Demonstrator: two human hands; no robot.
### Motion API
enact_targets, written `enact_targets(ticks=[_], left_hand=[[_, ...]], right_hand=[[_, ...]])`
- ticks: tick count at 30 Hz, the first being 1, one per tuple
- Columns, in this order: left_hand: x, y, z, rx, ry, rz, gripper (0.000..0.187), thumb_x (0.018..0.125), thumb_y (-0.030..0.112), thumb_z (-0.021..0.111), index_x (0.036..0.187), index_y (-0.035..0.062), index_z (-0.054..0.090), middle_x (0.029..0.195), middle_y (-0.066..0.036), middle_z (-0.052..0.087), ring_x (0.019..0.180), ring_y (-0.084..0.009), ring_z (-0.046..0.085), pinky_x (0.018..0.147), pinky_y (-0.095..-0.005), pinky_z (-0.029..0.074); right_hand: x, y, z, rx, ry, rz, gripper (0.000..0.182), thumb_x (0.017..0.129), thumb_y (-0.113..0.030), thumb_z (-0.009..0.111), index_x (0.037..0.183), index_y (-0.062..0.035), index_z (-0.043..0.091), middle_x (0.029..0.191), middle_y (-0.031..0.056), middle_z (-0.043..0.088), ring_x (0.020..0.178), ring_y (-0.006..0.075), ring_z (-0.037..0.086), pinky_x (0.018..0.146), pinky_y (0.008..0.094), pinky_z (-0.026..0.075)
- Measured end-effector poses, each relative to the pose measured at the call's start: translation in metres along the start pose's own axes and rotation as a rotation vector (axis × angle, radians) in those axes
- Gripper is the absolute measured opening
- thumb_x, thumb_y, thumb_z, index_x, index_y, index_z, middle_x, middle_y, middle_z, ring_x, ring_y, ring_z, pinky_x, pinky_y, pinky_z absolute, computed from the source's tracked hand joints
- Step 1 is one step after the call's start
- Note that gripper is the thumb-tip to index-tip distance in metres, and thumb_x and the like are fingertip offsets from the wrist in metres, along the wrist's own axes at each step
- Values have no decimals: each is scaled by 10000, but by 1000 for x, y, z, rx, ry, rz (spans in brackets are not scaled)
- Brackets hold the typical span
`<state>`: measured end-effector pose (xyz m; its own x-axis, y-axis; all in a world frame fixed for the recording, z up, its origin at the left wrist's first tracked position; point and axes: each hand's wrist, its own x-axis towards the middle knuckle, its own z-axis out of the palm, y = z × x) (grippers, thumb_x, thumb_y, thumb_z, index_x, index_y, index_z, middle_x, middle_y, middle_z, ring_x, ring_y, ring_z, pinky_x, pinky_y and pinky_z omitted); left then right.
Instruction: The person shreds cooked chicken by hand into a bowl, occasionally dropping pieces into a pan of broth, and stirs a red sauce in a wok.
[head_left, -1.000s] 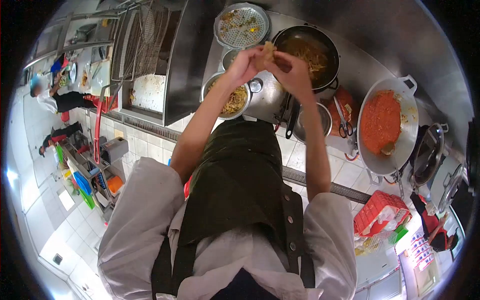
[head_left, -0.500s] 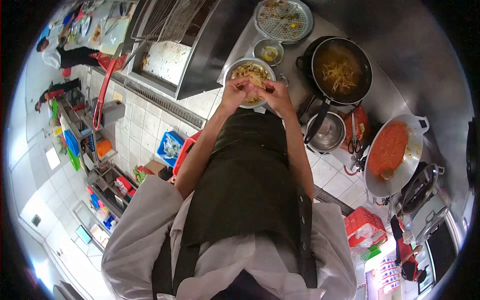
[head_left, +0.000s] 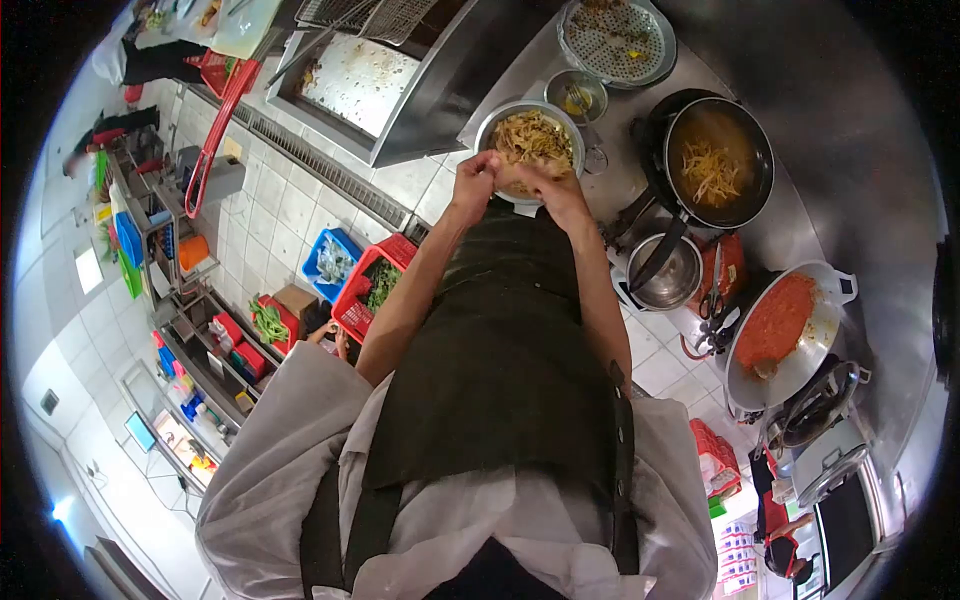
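Note:
My left hand (head_left: 474, 186) is closed in a pinch above the near rim of a metal bowl (head_left: 487, 137). Strips of yellowish shredded food (head_left: 535, 137) fill this bowl. Between my fingers shows a pale, tan piece of food (head_left: 511, 177), its outline blurred. My right hand (head_left: 560, 197) reaches in from the other side with thumb and fingers closed toward the same piece, smeared by motion. Behind the bowl, a small metal bowl (head_left: 598, 101) holds some yellow liquid and a utensil.
To the right, a black pan (head_left: 767, 165) holds pale strips in liquid. A steel bowl (head_left: 664, 270), scissors (head_left: 712, 300) and a wide pan of red sauce (head_left: 780, 320) stand nearer. A perforated tray (head_left: 600, 50) lies at the back. Red crates (head_left: 358, 300) stand left; people work farther off.
My hands have drawn slightly apart over the bowl, uncovering more of the shredded food. The view has shifted, so the pans and bowls appear farther right and lower.

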<state>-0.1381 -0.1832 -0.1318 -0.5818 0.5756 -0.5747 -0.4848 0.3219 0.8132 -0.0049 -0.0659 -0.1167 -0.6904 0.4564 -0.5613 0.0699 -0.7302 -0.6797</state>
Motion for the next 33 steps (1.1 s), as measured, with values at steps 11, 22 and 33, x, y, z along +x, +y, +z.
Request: enact_targets(ticks=[11, 22, 33], left_hand=[[10, 12, 7, 370, -226, 231, 213, 901, 126, 588, 1054, -13, 642, 735, 5, 590, 651, -67, 501, 583, -244, 426], [1, 61, 19, 652, -372, 181, 347, 855, 221, 662, 1026, -81, 655, 878, -123, 700, 803, -132, 634, 726, -283, 512], [0, 44, 13, -33, -416, -137, 229, 951, 207, 559, 988, -1, 649, 884, -47, 656, 788, -103, 602, 698, -264, 502]], right_hand=[[8, 5, -31, -270, -103, -65, 230, 841, -93, 654, 1024, 45, 641, 1001, 84, 662, 862, 138, 621, 760, 287, 498], [-5, 0, -9, -617, 80, -317, 175, 783, -28, 678, 931, 66, 691, 801, 74, 695, 723, 103, 614, 664, 269, 510], [-5, -6, 7, -406, 140, -216, 273, 793, -272, 747, 862, -9, 724, 698, 106, 680, 654, 119, 615, 632, 295, 487]])
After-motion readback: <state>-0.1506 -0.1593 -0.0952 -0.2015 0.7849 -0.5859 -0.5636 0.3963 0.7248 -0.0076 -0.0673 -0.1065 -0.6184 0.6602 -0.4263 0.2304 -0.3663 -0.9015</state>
